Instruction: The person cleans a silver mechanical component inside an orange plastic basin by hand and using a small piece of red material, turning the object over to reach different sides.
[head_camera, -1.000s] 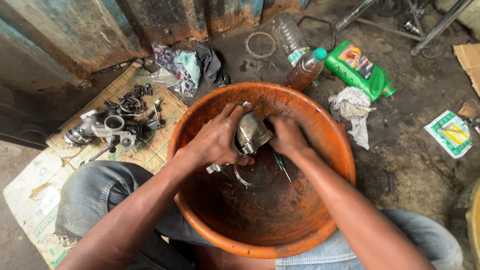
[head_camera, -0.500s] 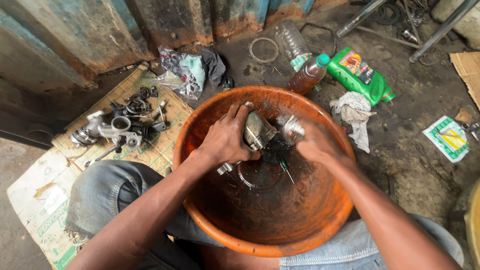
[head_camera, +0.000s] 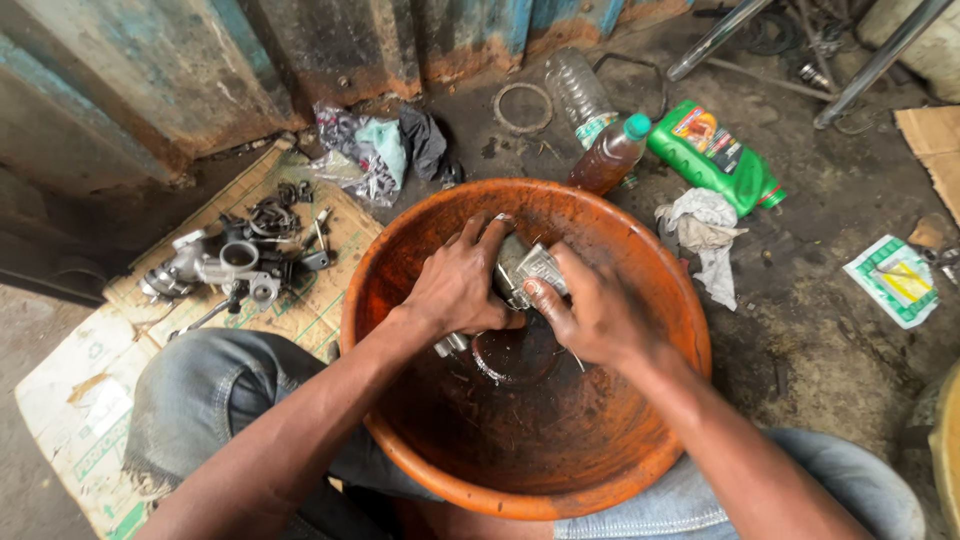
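Note:
A wide orange basin (head_camera: 640, 440) sits between my knees with a little dark liquid pooled at its bottom. Over its middle, both hands hold a small grey metal engine part (head_camera: 527, 268). My left hand (head_camera: 462, 282) grips it from the left side. My right hand (head_camera: 590, 310) covers it from the right, thumb pressed on its top. Much of the part is hidden by my fingers. A couple of small metal pieces (head_camera: 452, 344) lie in the basin just under my left hand.
Left of the basin, more metal engine parts (head_camera: 232, 262) lie on flattened cardboard (head_camera: 90, 400). Behind it are crumpled rags (head_camera: 385, 150), a metal ring (head_camera: 524, 107) and a bottle of brown liquid (head_camera: 612, 155). A green oil bottle (head_camera: 715, 155) and white cloth (head_camera: 706, 228) lie right.
My right hand had drawn off to the right half a second ago; now it is back on the metal part. The view has shifted slightly.

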